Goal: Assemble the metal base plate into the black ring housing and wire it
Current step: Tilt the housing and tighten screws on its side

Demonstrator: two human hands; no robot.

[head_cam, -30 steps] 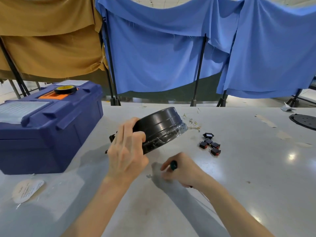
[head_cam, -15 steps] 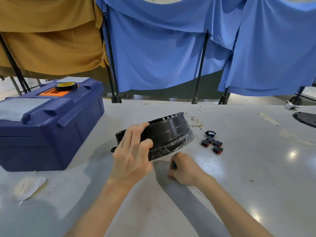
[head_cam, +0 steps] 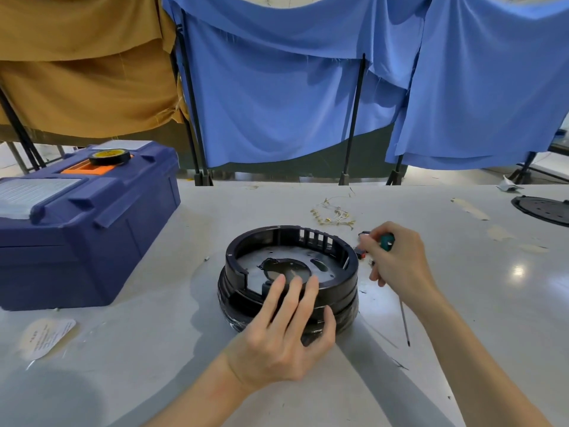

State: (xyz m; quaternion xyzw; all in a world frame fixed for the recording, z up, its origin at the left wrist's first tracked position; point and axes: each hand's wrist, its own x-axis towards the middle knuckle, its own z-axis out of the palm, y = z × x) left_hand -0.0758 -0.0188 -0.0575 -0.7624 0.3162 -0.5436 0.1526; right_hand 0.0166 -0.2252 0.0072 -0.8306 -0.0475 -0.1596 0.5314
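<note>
Black ring housing (head_cam: 340,292) set open side up on tabletop (head_cam: 477,318), centre of frame; metal base plate (head_cam: 255,261) seated inside. Near wall of housing pinched by left hand (head_cam: 278,334): fingers laid over rim, thumb pressed on outer wall. Screwdriver (head_cam: 386,241) grasped in right hand (head_cam: 398,263), right of housing, fingers curled round green handle, shaft pointed toward lower frame. Blue toolbox (head_cam: 77,238) seen at left; loose wires (head_cam: 334,214) lying above housing.

Shows two bare hands — left hand (head_cam: 277,340), right hand (head_cam: 398,263) — slim and long-fingered. Bare too along both forearms, left forearm (head_cam: 197,399) and right forearm (head_cam: 480,349), uncovered from wrist down to the view's lower edge.
</note>
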